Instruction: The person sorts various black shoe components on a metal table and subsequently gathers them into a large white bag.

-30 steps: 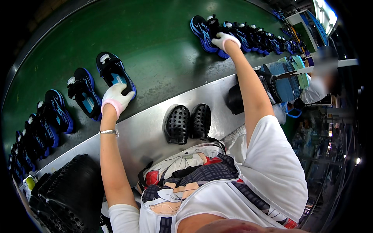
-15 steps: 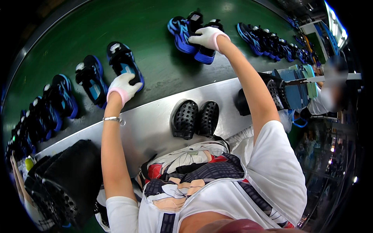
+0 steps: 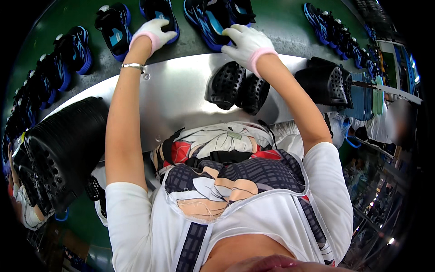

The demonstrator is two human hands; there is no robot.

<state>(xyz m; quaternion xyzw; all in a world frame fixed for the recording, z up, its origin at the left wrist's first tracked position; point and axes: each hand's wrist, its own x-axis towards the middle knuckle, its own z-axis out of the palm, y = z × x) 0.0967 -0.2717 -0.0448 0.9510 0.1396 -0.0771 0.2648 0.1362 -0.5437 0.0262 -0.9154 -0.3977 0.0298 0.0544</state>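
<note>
Left hand: gloved in white with a pink cuff [image 3: 153, 35]; partly open, thumb spread from the fingers, which bend over the heel end of a shoe; how firmly they close cannot be told.
Left shoe: black and blue with a light-blue insole [image 3: 159, 11], under the fingertips and extending beyond them.
Right hand: gloved alike [image 3: 249, 45]; half open, fingers over the heel end of another shoe, thumb lower; firmness of grip cannot be told.
Right shoe: black and blue [image 3: 206, 22], to the left of the right hand and touching it.
Neighbouring shoe: black [image 3: 240, 10], just beyond the right hand.
Outlying shoe: black and blue [image 3: 113, 34], just left of the left hand.
Perforated black pair: on the metal ledge [image 3: 181, 81], nearer the body than the right hand.
</note>
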